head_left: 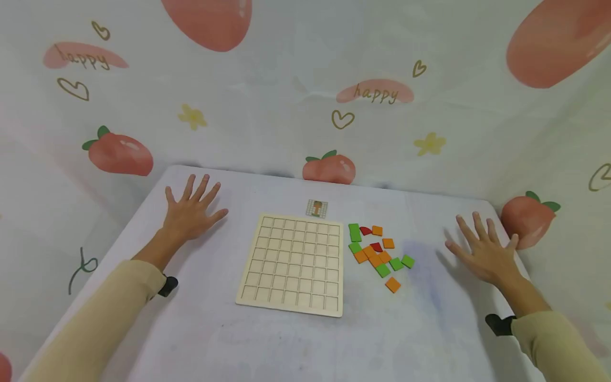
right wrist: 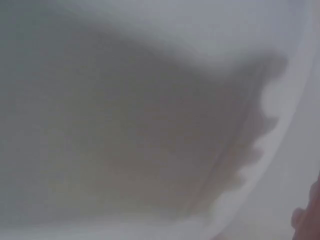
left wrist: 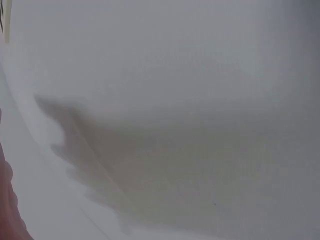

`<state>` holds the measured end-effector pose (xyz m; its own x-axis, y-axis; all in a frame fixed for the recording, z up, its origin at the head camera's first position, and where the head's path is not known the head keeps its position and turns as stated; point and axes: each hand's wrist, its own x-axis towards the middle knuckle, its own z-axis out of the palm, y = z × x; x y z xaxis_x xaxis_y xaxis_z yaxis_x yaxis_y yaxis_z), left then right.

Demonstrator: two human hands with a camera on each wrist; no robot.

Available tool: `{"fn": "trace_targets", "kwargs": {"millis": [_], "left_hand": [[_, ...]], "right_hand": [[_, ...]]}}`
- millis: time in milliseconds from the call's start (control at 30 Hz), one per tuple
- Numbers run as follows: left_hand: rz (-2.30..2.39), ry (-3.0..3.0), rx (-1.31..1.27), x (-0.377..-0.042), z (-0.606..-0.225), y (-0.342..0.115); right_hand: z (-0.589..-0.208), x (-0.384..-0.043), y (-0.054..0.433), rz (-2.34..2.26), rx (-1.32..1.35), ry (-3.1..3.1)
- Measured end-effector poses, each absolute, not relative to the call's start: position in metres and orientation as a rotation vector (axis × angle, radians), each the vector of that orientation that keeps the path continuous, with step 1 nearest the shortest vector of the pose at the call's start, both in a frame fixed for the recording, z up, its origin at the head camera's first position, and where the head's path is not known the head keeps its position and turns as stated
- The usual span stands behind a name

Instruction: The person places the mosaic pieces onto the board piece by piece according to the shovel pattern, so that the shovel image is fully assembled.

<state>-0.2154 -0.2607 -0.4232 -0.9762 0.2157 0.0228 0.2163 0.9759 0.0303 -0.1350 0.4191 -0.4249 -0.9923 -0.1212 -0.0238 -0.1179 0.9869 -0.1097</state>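
My left hand [head_left: 191, 211] is spread, fingers fanned out, over the left side of the table, holding nothing. On the far right my right hand [head_left: 487, 257] is spread the same way, also without anything in it. Between them lies a pale wooden board [head_left: 293, 265] with a grid of square cells. Right of the board are scattered flat pieces: green squares [head_left: 396, 264], orange squares [head_left: 393, 285] and red rounded pieces [head_left: 365, 231]. A small card [head_left: 317, 208] with a gridded picture lies behind the board. The wrist views show mostly hand shadows on white cloth.
A white cloth covers the table [head_left: 267, 350]. Behind and beside it hangs a white curtain [head_left: 286, 69] printed with peaches, hearts and words. Dark wrist bands [head_left: 168, 286] show at both sleeve cuffs.
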Motion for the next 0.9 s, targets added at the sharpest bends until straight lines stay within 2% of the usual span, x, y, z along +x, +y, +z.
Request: {"fn": "trace_targets", "kwargs": {"millis": [300,667,900], "left_hand": [[0.035,-3.070,-0.565,-0.205,-0.427,-0.246],[-0.110,-3.082,-0.974,-0.189,-0.431,-0.219],[-0.123,-3.093,-1.132,-0.180,-0.433,-0.208]], "right_hand": [[-0.434,-0.121,0.407,-0.375,-0.446,3.087],[-0.437,-0.118,0.388,-0.817,-0.326,2.866],[-0.441,-0.116,0.380,-0.973,-0.369,2.837]]}}
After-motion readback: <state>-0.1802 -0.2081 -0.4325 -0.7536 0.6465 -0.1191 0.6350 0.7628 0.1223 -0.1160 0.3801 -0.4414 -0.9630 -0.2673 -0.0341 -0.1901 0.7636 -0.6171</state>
